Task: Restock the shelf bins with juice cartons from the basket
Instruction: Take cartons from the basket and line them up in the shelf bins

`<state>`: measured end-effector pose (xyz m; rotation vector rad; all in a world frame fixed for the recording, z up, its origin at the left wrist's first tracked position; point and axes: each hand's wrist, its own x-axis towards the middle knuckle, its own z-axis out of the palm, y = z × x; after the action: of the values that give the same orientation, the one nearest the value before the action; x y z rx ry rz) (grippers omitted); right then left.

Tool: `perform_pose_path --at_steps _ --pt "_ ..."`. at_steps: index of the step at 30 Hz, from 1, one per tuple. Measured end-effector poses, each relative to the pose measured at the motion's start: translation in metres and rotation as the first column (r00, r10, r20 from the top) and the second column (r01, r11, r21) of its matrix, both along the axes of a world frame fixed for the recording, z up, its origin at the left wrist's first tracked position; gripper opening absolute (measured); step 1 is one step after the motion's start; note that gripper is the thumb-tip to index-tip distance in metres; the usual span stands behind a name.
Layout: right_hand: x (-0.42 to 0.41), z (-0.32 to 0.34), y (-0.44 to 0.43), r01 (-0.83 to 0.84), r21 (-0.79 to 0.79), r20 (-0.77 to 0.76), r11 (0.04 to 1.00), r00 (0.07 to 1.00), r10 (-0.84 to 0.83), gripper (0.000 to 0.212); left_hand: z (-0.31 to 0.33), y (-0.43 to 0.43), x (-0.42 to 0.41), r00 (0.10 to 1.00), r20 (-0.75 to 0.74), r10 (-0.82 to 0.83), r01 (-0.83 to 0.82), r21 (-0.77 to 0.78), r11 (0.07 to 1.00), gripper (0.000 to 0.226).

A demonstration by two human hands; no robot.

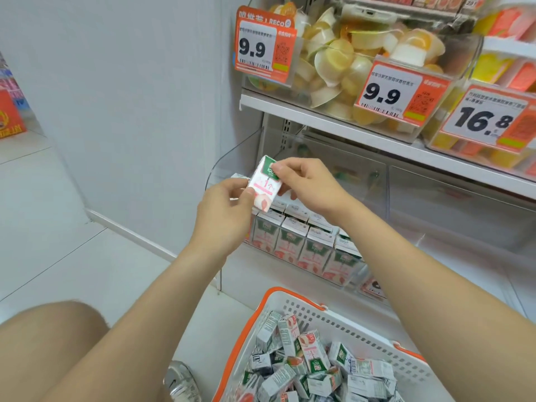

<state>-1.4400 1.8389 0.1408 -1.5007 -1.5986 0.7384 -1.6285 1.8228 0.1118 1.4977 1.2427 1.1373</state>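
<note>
1. Sign (10, 111): red, at the far left edge, well left of the bin (229, 161).
2. Leg (52, 352): bare, bent, low and left of the bin. A shoe (181, 381) showed just beside it, on the floor (58, 227).
3. Left hand (224, 210): raised before the bin's left end. Grip closed, with thumb and fingers pinching the lower end of the carton (265, 184).
4. Carton: white with a green top and pink print, tilted. It was held in the air over the bin's left end, between the two hands and clear of the stock below.
5. Right hand (307, 184): just right of the carton, above the bin. Grip closed, fingertips pinching the carton's green upper end.
6. Bin: clear plastic, on the low shelf. Rows (304, 245) of matching cartons stood upright in it, fronts outward, packed side by side.
7. Basket (333, 326): white mesh with an orange rim, on the floor below and in front of the bin. A heap (313, 364) of the same cartons lay in it at all angles.
8. Upper shelf (319, 114): directly above the bin. It carried a clear tub of jelly cups (348, 59).
9. Tags: two orange ones read 9.9 (262, 50) (391, 91). A third, up and right of the bin, read 16.8 (487, 117).
</note>
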Motion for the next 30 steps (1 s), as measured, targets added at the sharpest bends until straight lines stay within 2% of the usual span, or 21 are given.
perform_pose_path --at_steps 2,4,6,7,11,16,18,21,24,27,29,30 --pt "0.010 -0.004 -0.001 0.124 0.033 -0.037 0.992 0.992 -0.123 0.024 -0.007 0.002 -0.002 0.953 -0.302 0.027 0.027 0.173 0.985 0.037" --pt "0.022 -0.012 0.001 0.277 0.096 0.019 0.956 0.960 -0.280 0.022 -0.013 0.001 -0.003 0.813 -0.583 0.008 0.162 0.239 0.957 0.046" --pt "0.032 -0.020 0.001 0.341 0.143 0.163 0.929 0.918 -0.362 0.020 -0.018 0.000 -0.003 0.672 -0.740 0.000 0.239 0.217 0.947 0.044" --pt "0.035 -0.023 0.001 0.331 0.150 0.242 0.932 0.901 -0.359 0.018 -0.019 0.000 -0.003 0.634 -0.773 0.000 0.251 0.206 0.946 0.042" --pt "0.027 -0.034 0.012 0.216 0.060 0.458 0.974 0.861 -0.220 0.025 -0.024 -0.001 -0.001 0.610 -0.791 0.044 0.248 0.244 0.938 0.036" --pt "0.017 -0.034 0.035 0.162 -0.202 0.534 0.966 0.845 -0.030 0.029 -0.030 -0.002 0.006 0.549 -0.821 0.155 0.218 0.320 0.922 0.030" --pt "0.022 -0.033 0.035 0.144 -0.254 0.573 0.956 0.819 0.029 0.031 -0.033 -0.003 0.008 0.565 -0.808 0.169 0.232 0.352 0.907 0.032" --pt "0.024 -0.030 0.022 0.127 -0.165 0.606 0.978 0.795 -0.001 0.032 -0.036 -0.005 0.012 0.664 -0.737 0.126 0.263 0.388 0.883 0.031" --pt "0.017 -0.028 -0.016 0.109 0.144 0.575 0.984 0.800 -0.173 0.032 -0.030 -0.011 0.017 0.746 -0.664 0.051 0.285 0.388 0.877 0.016" --pt "0.009 -0.028 -0.078 0.100 0.364 0.460 0.926 0.845 -0.272 0.030 -0.030 -0.020 0.025 0.713 -0.693 -0.105 0.401 0.280 0.872 0.025" --pt "0.008 -0.033 -0.122 0.038 0.323 0.486 0.946 0.851 -0.200 0.026 -0.035 -0.031 0.033 0.645 -0.698 -0.312 0.536 0.122 0.835 0.027" --pt "0.009 -0.038 -0.142 -0.006 0.240 0.528 0.971 0.840 -0.125 0.026 -0.039 -0.038 0.039 0.564 -0.709 -0.424 0.622 0.025 0.783 0.029"
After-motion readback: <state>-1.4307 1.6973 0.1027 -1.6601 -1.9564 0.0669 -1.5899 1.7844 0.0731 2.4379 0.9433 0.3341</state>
